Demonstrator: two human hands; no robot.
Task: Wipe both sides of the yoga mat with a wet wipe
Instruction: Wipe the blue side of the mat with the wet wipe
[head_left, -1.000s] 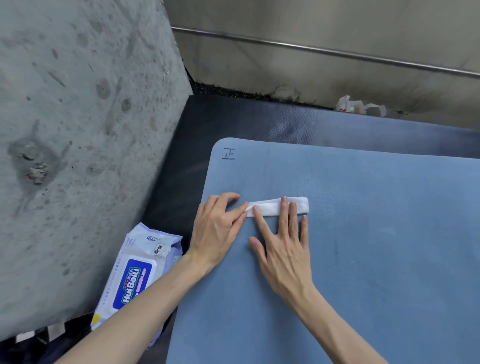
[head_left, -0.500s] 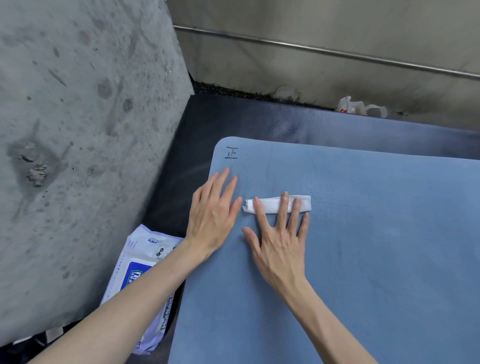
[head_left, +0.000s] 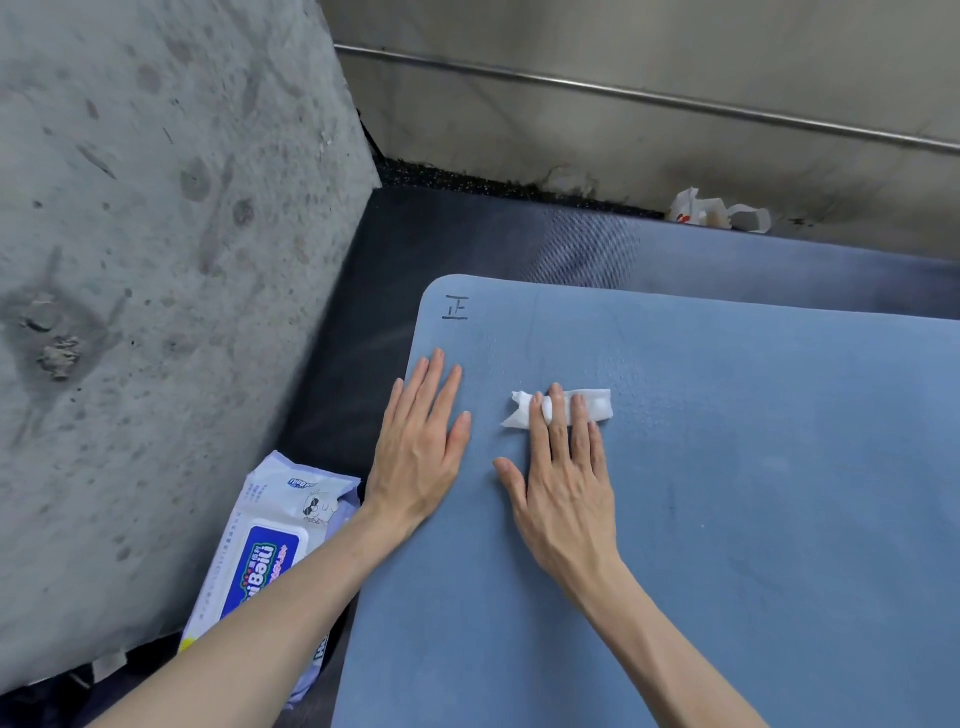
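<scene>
A blue yoga mat (head_left: 727, 493) lies flat on a dark floor pad, with a black hand-written mark near its far left corner. A folded white wet wipe (head_left: 597, 405) rests on the mat. My right hand (head_left: 563, 478) presses the wipe down with straight fingers laid across it. My left hand (head_left: 421, 447) lies flat on the mat near its left edge, a short gap left of the wipe, holding nothing.
A pack of wet wipes (head_left: 260, 561) lies on the floor left of the mat, partly under my left forearm. A rough concrete pillar (head_left: 156, 260) stands close on the left. A wall with a metal rail (head_left: 649, 98) runs behind; a crumpled white wrapper (head_left: 717, 213) lies at its base.
My left hand let go of the wipe's left end and now lies flat on the mat. My right hand slid the wipe slightly to the right.
</scene>
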